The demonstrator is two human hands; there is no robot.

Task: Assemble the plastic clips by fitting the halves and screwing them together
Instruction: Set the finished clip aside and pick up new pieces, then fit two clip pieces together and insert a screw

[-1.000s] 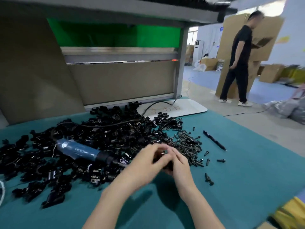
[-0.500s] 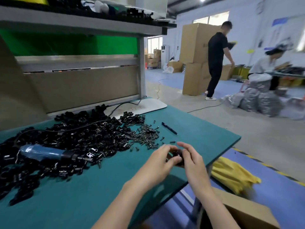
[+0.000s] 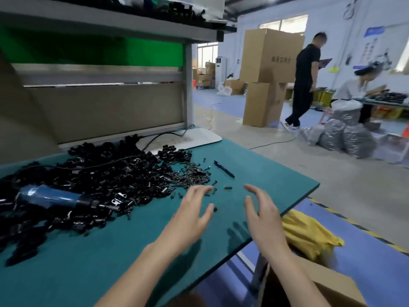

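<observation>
A big heap of black plastic clip halves (image 3: 93, 180) covers the left of the green table mat (image 3: 88, 273). Small dark screws (image 3: 194, 176) lie scattered at the heap's right edge. A blue electric screwdriver (image 3: 55, 197) rests on the heap, tip pointing right. My left hand (image 3: 192, 213) hovers over the mat with fingers spread and holds nothing. My right hand (image 3: 263, 213) hovers beside it near the table's right edge, fingers loosely open and empty. No clip is visible between the hands.
A black pen (image 3: 224, 169) lies beyond the screws. An open cardboard box (image 3: 321, 284) stands under the table's right edge, a yellow cloth (image 3: 309, 235) behind it. Two people (image 3: 303, 83) and stacked cartons (image 3: 265, 76) are across the floor. A shelf frame (image 3: 188, 85) backs the table.
Both hands pinched a black clip together before. Now they have parted and opened, and the clip is gone from them. The view has swung right toward the table edge.
</observation>
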